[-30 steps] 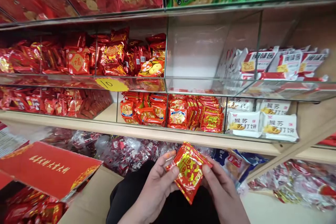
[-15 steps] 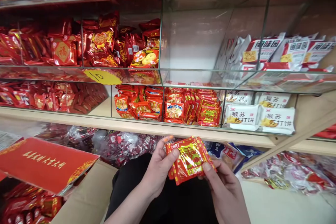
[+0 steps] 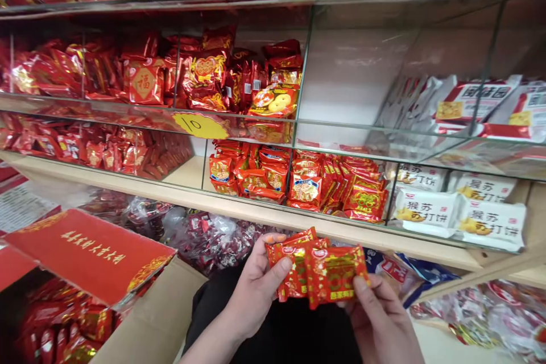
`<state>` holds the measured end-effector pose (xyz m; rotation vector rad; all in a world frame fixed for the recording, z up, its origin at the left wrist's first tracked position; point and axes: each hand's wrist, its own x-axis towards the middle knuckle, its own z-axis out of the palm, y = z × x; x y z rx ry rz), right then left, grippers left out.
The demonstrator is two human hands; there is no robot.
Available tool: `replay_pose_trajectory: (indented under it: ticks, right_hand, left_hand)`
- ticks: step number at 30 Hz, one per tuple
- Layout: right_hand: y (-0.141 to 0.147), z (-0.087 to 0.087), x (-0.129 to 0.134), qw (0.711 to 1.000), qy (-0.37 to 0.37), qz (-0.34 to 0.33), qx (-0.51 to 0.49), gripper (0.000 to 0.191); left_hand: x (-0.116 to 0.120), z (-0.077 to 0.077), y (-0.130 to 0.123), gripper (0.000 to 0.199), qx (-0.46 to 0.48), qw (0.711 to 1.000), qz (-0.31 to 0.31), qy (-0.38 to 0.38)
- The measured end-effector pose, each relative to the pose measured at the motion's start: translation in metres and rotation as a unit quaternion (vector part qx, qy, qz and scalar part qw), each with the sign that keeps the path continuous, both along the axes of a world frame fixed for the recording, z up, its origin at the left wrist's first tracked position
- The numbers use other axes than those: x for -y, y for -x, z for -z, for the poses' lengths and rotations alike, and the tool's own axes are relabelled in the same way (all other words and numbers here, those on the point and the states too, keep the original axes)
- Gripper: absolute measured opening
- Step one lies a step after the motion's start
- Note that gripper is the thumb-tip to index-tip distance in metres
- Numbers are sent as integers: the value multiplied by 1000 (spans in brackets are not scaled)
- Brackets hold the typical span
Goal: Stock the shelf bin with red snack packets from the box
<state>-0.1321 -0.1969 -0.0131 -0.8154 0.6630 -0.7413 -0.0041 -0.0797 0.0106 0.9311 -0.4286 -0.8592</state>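
Note:
Several red and gold snack packets are between my two hands, fanned out and overlapping. My left hand [image 3: 260,284] pinches the left packets [image 3: 294,267], thumb on top and fingers behind. A packet with a gold panel [image 3: 335,273] lies over them at the right, its right edge held by my right hand [image 3: 379,307], thumb in front. Both hands are in front of the lower shelf [image 3: 230,205], above my dark-clothed legs. Similar red packets [image 3: 364,199] stand on that shelf just beyond my hands.
An opened cardboard box [image 3: 149,313] with a red flap [image 3: 91,256] holds red packets at the lower left. White packets [image 3: 426,213] sit on the lower shelf at right. Glass dividers and a yellow price tag [image 3: 199,125] line the shelves. Bagged goods [image 3: 205,239] lie below.
The stacked packets have been spread apart, the front one shifted right with my right hand. The view has turned, so the shelves sit further right in the picture.

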Motion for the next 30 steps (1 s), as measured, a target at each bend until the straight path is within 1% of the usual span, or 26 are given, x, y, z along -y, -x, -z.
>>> replay_pose_trajectory:
  ticks: [2,4,7,11,12,14,17,19,21,22,25,26,28,30]
  right_hand:
    - [3,-4,6,999,-36,24,17,18]
    - [7,-9,12,998,-51,45,20,13]
    - [8,-17,16,997,-62,46,6,12]
    - [4,-24,10,997,-75,28,-16,34]
    - [3,-24,8,997,-75,26,-20,36]
    - [0,-20,1,998,-63,14,-23,36]
    - [-3,-8,-11,1000,-20,-6,-17,32]
    - [-6,0,-17,999,19,-24,-22,29]
    - [-7,5,-18,997,56,-45,-28,32]
    - [-8,5,-17,996,70,-57,-28,36]
    - [-8,1,-12,991,96,-90,-17,50]
    - [-7,-1,-10,989,105,-105,-13,50]
    - [-3,-3,-8,985,118,-127,-7,44]
    - [6,-3,-4,986,117,-119,-15,39]
  left_hand:
    - [-3,-2,-1,19,-13,1000,-11,0]
    - [-7,-4,-2,19,-37,999,-19,6]
    - [-12,-6,-1,19,-67,997,-26,14]
    - [-13,-7,-1,18,-86,996,-23,22]
    - [-13,-8,-1,18,-88,996,-25,19]
    - [-11,-8,-1,18,-83,996,-28,9]
    - [-7,-6,0,18,-50,999,-18,-11]
    - [-5,-5,3,28,-15,1000,18,-5]
    - [-4,-6,6,39,21,998,61,8]
    - [-4,-7,8,42,39,996,79,11]
    - [-4,-13,11,41,77,991,107,16]
    - [-4,-14,12,40,81,990,113,17]
    - [-5,-17,10,36,65,992,110,20]
    - [-6,-19,7,27,14,995,89,30]
